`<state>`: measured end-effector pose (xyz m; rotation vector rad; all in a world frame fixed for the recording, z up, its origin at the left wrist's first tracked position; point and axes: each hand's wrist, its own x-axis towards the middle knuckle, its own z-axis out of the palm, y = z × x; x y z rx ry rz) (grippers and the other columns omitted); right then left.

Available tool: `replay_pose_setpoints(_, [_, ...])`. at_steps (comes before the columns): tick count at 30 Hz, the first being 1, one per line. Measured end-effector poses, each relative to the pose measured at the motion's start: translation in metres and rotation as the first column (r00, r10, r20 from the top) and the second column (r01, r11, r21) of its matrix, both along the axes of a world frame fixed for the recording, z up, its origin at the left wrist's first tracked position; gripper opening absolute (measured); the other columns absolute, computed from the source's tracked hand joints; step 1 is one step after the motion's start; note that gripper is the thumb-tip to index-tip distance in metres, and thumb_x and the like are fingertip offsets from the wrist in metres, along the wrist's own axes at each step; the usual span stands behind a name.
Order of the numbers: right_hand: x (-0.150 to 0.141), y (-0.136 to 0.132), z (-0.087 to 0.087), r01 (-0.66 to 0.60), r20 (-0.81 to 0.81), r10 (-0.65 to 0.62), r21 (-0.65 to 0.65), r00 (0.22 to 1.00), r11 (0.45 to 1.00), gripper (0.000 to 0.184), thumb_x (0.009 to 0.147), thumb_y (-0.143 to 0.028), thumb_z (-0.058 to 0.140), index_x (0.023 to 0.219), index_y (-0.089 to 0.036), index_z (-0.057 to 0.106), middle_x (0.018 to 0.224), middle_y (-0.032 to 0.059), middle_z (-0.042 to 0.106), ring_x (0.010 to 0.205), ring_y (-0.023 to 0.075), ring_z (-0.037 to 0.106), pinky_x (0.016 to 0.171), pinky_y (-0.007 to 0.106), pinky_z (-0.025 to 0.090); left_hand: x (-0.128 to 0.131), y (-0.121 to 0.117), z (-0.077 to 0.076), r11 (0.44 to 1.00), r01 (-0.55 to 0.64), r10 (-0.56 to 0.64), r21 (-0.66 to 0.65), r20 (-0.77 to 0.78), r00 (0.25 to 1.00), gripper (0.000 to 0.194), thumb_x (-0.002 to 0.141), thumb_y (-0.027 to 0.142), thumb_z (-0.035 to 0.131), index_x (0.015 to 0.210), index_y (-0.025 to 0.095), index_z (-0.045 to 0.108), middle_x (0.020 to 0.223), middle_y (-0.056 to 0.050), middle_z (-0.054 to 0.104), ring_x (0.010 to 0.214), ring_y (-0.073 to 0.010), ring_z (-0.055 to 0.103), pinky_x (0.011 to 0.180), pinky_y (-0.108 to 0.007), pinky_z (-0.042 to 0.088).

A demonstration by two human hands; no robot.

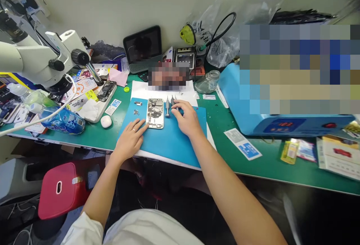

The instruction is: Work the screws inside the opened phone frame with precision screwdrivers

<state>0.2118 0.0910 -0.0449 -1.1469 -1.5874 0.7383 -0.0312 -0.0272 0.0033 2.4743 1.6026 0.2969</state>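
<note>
Screwdrivers [167, 110]: grey metal, dull sheen. Phone [155, 114]: metallic rim. Mat [168, 140]: smooth, matt. Sheet [137, 87]: white paper. Jar [208, 84]: clear, glossy glass. Bag [225, 50]: crinkled, transparent plastic. Bottle [63, 119]: glossy plastic. Sleeve [86, 230]: matt white cloth.

Desk [222, 134] bright, fairly even light; underneath goes near-black. Highlights on plastic bag [225, 50]. Wide-angle stretch toward edges, lower right smeary. Heavy pixelation covers upper right and back centre.
</note>
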Motion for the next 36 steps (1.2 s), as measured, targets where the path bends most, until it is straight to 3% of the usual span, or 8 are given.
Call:
replay_pose_setpoints(13, [-0.014,-0.02,0.03,-0.004,-0.381,0.023,0.049,0.924,0.999,0.016,0.099,-0.043,0.05,0.101,-0.028,0.056,0.12,0.0086,0.074,0.131,0.0257,0.061,0.111,0.056,0.047,-0.002,-0.003,0.009,0.999,-0.042,0.038,0.026,0.149,0.988,0.046,0.107,0.037,0.038,0.152,0.034,0.044,0.156,-0.001,0.045,0.148,-0.0254,0.038,0.123,-0.051,0.032])
replay_pose_setpoints(16, [-0.016,-0.027,0.037,0.085,-0.5,-0.056,0.036,0.864,0.996,0.02,0.098,-0.048,0.052,0.098,-0.029,0.056,0.104,0.0068,0.077,0.111,0.0265,0.071,0.103,0.053,0.052,-0.003,-0.005,0.007,0.994,-0.038,0.014,0.106,0.22,0.975,0.044,0.106,0.035,0.04,0.148,0.031,0.05,0.153,-0.005,0.049,0.144,-0.0273,0.042,0.118,-0.051,0.039])
replay_pose_setpoints(19, [-0.02,-0.032,0.04,0.163,-0.585,-0.108,0.041,0.804,0.986,0.029,0.1,-0.057,0.042,0.097,-0.031,0.052,0.068,-0.0021,0.068,0.071,0.0218,0.071,0.088,0.049,0.058,-0.003,-0.01,0.007,0.976,0.001,-0.062,0.216,0.274,0.96,0.037,0.105,0.032,0.038,0.134,0.028,0.061,0.134,-0.01,0.063,0.127,-0.0271,0.057,0.106,-0.05,0.05])
replay_pose_setpoints(23, [-0.026,-0.03,0.04,0.086,-0.678,-0.059,0.006,0.733,0.996,0.032,0.098,-0.061,0.043,0.093,-0.031,0.055,0.052,-0.0089,0.045,0.038,0.0129,0.041,0.05,0.031,0.051,0.008,0.003,0.01,0.936,0.217,-0.286,0.279,0.24,0.928,0.029,0.102,0.028,0.04,0.109,0.023,0.067,0.091,-0.009,0.07,0.082,-0.0203,0.066,0.073,-0.038,0.056])
replay_pose_setpoints(28, [-0.03,-0.024,0.034,0.015,-0.657,0.029,0.062,0.753,0.998,0.036,0.096,-0.064,0.044,0.097,-0.031,0.057,0.057,-0.0063,0.046,0.045,0.0134,0.041,0.052,0.031,0.049,0.024,0.04,0.011,0.791,0.534,-0.582,0.3,0.097,0.807,0.013,0.095,0.024,0.054,0.095,0.022,0.067,0.076,-0.004,0.065,0.065,-0.0175,0.057,0.059,-0.033,0.048])
replay_pose_setpoints(31, [-0.031,-0.023,0.03,0.027,-0.597,0.03,0.087,0.802,0.996,0.036,0.095,-0.063,0.048,0.11,-0.032,0.057,0.068,-0.0041,0.05,0.054,0.0149,0.045,0.064,0.036,0.053,0.022,0.043,0.009,0.768,0.558,-0.605,0.314,0.07,0.793,0.015,0.094,0.025,0.054,0.101,0.02,0.067,0.084,-0.008,0.067,0.071,-0.0205,0.059,0.064,-0.037,0.051])
replay_pose_setpoints(33, [-0.032,-0.023,0.028,0.021,-0.555,0.024,0.074,0.831,0.997,0.036,0.097,-0.06,0.047,0.115,-0.031,0.056,0.073,-0.003,0.05,0.06,0.0154,0.048,0.071,0.037,0.054,0.018,0.035,0.006,0.776,0.568,-0.601,0.274,0.048,0.798,0.032,0.094,0.036,0.056,0.118,0.017,0.064,0.109,-0.014,0.068,0.095,-0.0263,0.063,0.082,-0.043,0.054])
replay_pose_setpoints(36, [-0.033,-0.023,0.026,-0.024,-0.535,0.046,0.047,0.844,0.999,0.034,0.099,-0.056,0.045,0.116,-0.028,0.055,0.076,-0.0026,0.051,0.064,0.014,0.049,0.077,0.036,0.054,0.014,0.019,0.001,0.795,0.586,-0.58,0.156,-0.087,0.81,0.065,0.096,0.055,0.052,0.148,0.017,0.045,0.151,-0.018,0.045,0.14,-0.0365,0.041,0.115,-0.055,0.034])
